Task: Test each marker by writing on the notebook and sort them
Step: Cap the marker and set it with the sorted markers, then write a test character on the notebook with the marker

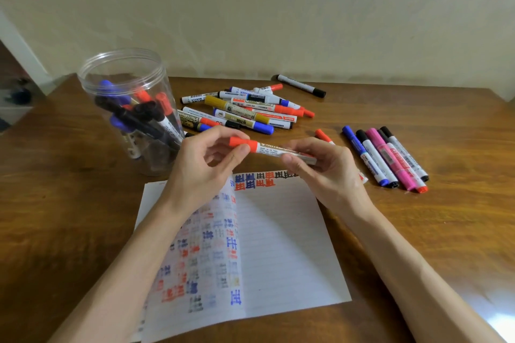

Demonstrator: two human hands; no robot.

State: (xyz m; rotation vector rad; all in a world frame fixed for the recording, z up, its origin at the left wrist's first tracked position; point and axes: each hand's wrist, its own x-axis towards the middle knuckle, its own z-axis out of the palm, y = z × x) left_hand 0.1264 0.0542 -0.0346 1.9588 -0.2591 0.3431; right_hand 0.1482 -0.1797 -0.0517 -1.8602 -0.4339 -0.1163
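A red-capped white marker (267, 148) is held level above the top of the open notebook (278, 245). My left hand (206, 164) pinches its red cap between thumb and fingers. My right hand (320, 167) grips the white barrel. The notebook's right page carries two short rows of test marks in red, blue and black along its top edge; its left page is covered with marks. A heap of mixed markers (245, 108) lies behind my hands. A row of sorted markers (387, 159) lies to the right.
A clear plastic jar (125, 86) with several markers inside stands at the left. One black marker (301, 85) lies alone near the wall. A red marker (323, 136) lies partly hidden behind my right hand. The wooden table (446, 217) ends at the wall.
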